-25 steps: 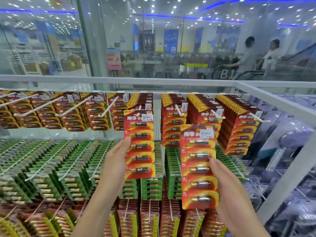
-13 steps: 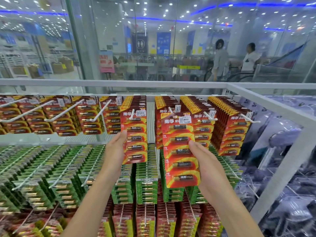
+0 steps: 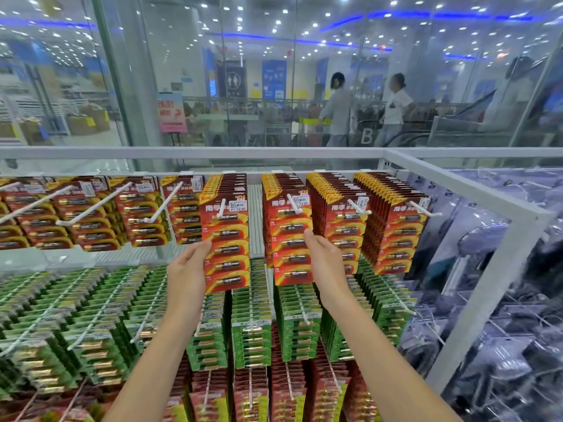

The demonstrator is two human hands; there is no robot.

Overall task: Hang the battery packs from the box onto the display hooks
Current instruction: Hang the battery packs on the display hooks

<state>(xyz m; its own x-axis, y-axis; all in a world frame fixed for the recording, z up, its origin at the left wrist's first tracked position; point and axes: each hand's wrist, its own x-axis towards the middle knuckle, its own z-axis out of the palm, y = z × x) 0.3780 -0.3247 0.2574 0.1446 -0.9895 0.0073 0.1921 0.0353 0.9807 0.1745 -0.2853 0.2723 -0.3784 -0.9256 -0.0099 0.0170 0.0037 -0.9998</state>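
Note:
Two red and yellow battery packs hang at the front of neighbouring white display hooks in the top row. My left hand (image 3: 186, 271) holds the left pack (image 3: 226, 245) by its left edge, thumb on its face; that pack sits on its hook (image 3: 221, 207). My right hand (image 3: 324, 258) grips the right edge of the right pack (image 3: 289, 239), which is threaded on its hook (image 3: 294, 204). The box is out of view.
More red packs fill the top-row hooks to the left (image 3: 91, 214) and right (image 3: 393, 220). Green packs (image 3: 253, 324) hang in the row below, red and yellow ones lower down. A white rack frame (image 3: 475, 190) borders the right side; glass lies behind.
My right hand carried its pack up and left onto the hook, where it now hangs. My left hand stayed on the left pack, pushing it back along its hook.

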